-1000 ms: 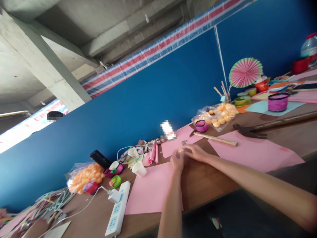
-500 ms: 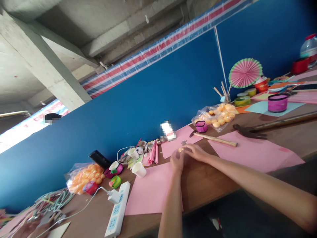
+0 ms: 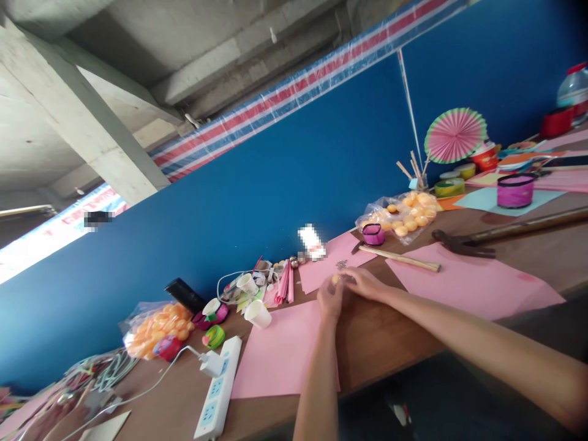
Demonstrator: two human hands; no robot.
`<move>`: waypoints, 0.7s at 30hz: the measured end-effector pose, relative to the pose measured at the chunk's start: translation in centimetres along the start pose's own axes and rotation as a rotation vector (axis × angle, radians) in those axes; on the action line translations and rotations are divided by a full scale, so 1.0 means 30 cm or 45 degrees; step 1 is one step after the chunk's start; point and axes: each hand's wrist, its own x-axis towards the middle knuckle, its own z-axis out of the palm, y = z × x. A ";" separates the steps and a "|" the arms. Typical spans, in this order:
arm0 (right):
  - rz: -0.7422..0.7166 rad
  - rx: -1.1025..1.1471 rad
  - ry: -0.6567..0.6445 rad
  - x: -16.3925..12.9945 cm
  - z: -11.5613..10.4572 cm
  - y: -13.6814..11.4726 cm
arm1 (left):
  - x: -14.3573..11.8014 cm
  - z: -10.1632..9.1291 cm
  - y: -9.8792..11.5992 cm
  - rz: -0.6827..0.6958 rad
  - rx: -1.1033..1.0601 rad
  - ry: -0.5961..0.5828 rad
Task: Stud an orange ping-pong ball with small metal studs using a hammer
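My left hand is closed around a small orange ball, which shows between the thumb and fingers just above the table. Close against it, my right hand has its fingers drawn together at the ball's right side; what they pinch, if anything, is too small to make out. A small pile of metal bits lies just beyond my fingers on a pink sheet. Right of the pile is a small hammer with a wooden handle.
Bags of orange balls lie at the back right and left. A larger claw hammer rests at right. A paper cup and a power strip stand at left. Another person's hands work at the lower left.
My hands stay almost in place; the left hand and the ball have shifted very slightly. At the lower left, the other person's hands have moved a little.
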 end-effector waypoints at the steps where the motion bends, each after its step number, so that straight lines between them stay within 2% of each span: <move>1: -0.001 0.000 -0.006 -0.001 -0.001 -0.001 | -0.002 -0.002 0.004 0.004 -0.006 -0.009; 12: 0.013 0.025 -0.022 0.000 -0.005 -0.006 | -0.002 -0.005 0.010 -0.010 -0.030 -0.080; 21: 0.031 0.041 -0.008 0.005 -0.007 -0.018 | 0.008 0.010 -0.021 -0.064 -0.040 -0.034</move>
